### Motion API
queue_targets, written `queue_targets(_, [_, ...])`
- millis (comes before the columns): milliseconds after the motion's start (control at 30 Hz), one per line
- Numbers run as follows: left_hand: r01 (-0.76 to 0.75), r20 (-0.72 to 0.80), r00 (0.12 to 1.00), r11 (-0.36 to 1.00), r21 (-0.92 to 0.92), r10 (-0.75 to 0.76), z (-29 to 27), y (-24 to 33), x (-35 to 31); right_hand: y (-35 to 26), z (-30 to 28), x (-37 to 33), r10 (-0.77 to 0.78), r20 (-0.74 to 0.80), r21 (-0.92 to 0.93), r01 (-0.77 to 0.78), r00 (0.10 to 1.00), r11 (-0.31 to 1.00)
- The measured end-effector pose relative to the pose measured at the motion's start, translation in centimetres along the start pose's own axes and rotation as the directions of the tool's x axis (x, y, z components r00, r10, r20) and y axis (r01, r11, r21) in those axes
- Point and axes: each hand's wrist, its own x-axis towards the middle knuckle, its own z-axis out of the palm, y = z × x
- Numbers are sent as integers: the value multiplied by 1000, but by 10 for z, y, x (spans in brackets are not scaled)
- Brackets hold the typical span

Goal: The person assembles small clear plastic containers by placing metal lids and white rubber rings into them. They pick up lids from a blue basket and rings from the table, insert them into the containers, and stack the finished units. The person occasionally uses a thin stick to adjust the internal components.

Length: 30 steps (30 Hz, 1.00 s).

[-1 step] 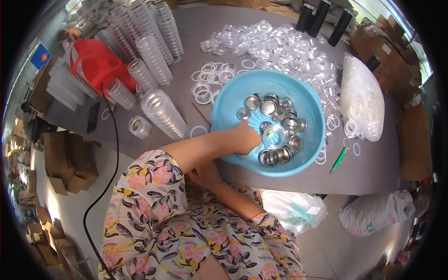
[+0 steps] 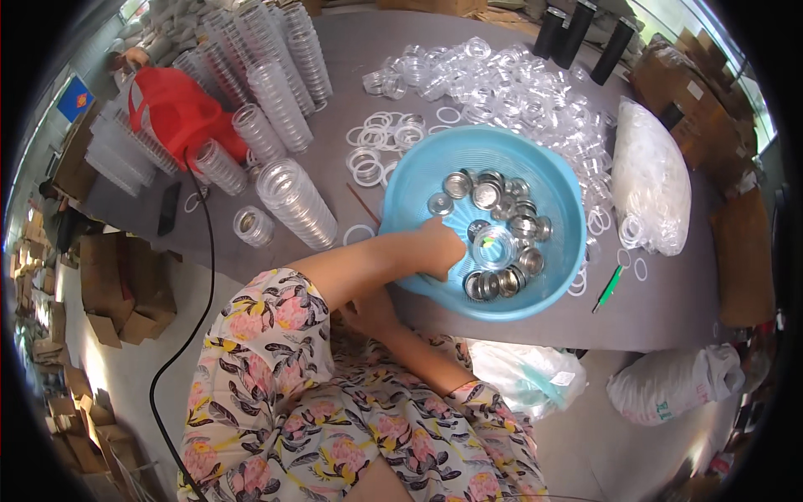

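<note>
My left hand (image 2: pixel 442 248) is inside the near left part of a light blue plastic basin (image 2: pixel 562 171). Its fingers curl downward, closed, and whatever they hold is hidden. Just right of it lies a clear round container (image 2: pixel 492 246) with a small green and yellow patch showing. Around that, several silver round tins or lids (image 2: pixel 485 196) lie loose in the basin. My right hand (image 2: pixel 368 314) is low by the table's near edge, below my left forearm. That forearm partly covers it, so its fingers cannot be made out.
Tall stacks of clear round containers (image 2: pixel 294 201) and a red bag (image 2: pixel 180 113) stand at the left. Loose clear pieces (image 2: pixel 493 79) are heaped behind the basin, near white rings (image 2: pixel 368 134). A filled plastic bag (image 2: pixel 652 180) and a green pen-like tool (image 2: pixel 608 289) lie right.
</note>
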Motion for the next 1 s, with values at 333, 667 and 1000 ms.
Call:
queue_targets(333, [-268,-822,559,915,-303,-108,-44,-14,-97,4,1,2,-103,-15,-54,102,995,993])
queue_targets(667, [393,-785,423,872,-291,-452,10,-73,-244,-3,-1,3,-9,48,-23,10,999,1000])
queue_targets(1000, [346,-614,627,878,-331,-479,1,-75,-245,-33,-1,89,-87,-311,48,107,946,993])
